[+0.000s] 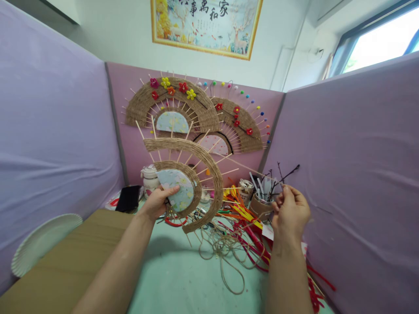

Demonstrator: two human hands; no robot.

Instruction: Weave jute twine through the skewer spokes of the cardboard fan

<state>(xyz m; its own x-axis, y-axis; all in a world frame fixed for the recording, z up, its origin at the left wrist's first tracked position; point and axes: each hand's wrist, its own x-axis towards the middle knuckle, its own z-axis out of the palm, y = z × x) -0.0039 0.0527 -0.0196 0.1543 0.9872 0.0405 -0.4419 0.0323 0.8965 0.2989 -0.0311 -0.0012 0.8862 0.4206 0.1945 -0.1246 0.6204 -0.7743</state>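
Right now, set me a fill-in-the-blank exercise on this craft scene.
1. The left hand grips a half-woven ___.
2. Behind it, ___ finished fans stand against the pink partition.
3. The right hand pinches a dark twig; the paper plate lies on the opposite, ___ side.
Missing words: fan; two; left.

The top edge crops the picture. The fan hides fingers of the left hand. The right hand hides the twigs low down.

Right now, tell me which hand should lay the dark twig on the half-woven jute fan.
Right, probably: the right hand pinches the dark twig, while the left hand holds up the half-woven jute fan.
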